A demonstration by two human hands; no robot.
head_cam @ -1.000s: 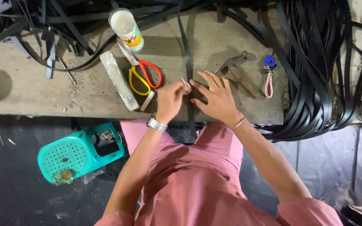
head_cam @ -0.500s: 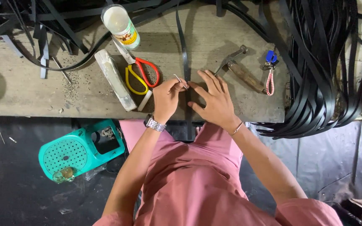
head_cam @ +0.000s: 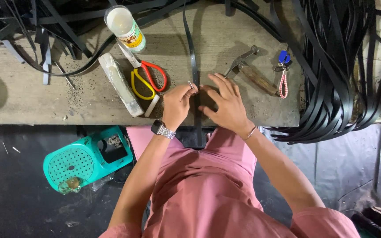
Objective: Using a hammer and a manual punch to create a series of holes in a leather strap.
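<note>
Strap (head_cam: 193,57): thin black strip, runs 12-to-6 down the bench (head_cam: 31,101) centre and off the near edge between the two hands. Judging by looks it's light, flexible along its length, probably a bit slick, not fragile; best gripped flat by pinching across the width, close to the work point. Left hand (head_cam: 177,103): at 9 o'clock of the strap, fingers curled nearly closed, thumb and forefinger pinching a small metal pin (head_cam: 191,84) at the strap's edge; can't tell exactly what the piece is. Right hand (head_cam: 225,103): at 3 o'clock of the strap, open and splayed, fingertips pressing down on strap and bench, gripping nothing. Scissors (head_cam: 148,79) at 10 o'clock of the left hand, hammer (head_cam: 252,70) at 1 o'clock of the right, both untouched.
</note>
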